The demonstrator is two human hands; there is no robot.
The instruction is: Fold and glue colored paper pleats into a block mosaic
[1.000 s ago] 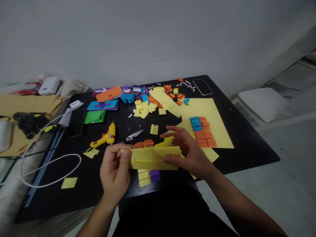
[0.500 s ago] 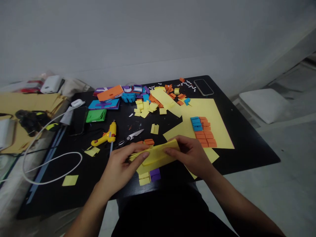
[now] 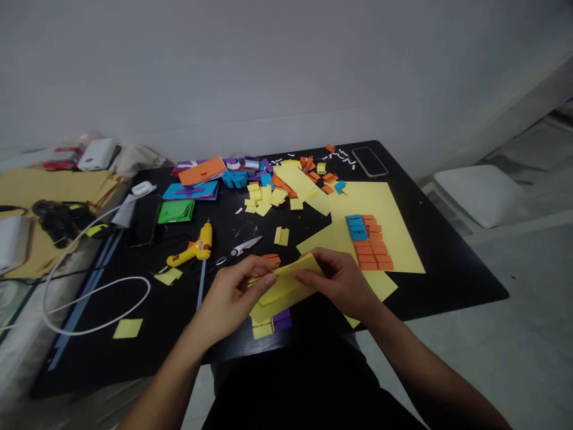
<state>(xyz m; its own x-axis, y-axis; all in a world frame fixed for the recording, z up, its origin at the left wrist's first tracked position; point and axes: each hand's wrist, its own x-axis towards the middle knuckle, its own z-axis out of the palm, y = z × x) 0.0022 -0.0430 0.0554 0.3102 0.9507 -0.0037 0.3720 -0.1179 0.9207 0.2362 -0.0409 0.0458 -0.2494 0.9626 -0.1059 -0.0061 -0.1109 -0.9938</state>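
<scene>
Between my two hands, above the front of the black table, is a folded yellow paper strip [image 3: 284,288]. My left hand [image 3: 233,292] pinches its left end, thumb on top. My right hand [image 3: 342,279] grips the right end with the thumb across the near face and the fingers behind. Just below the strip lie small folded yellow paper pieces [image 3: 262,328] beside a purple piece [image 3: 282,321]. Orange pieces [image 3: 271,258] show partly behind it. To the right, a yellow sheet [image 3: 398,227] carries a block of folded orange pieces [image 3: 373,254] and blue pieces [image 3: 356,227].
A yellow glue gun [image 3: 197,243] and scissors [image 3: 242,246] lie left of my hands. Behind them are stacked coloured papers [image 3: 190,191] and scattered yellow pieces [image 3: 264,196]. A white cable [image 3: 96,329] loops at left. A phone [image 3: 369,162] lies at the back right.
My left hand has shifted slightly right along the yellow strip, and its left end is now more covered. The strip tilts a little more. Both hands keep their hold.
</scene>
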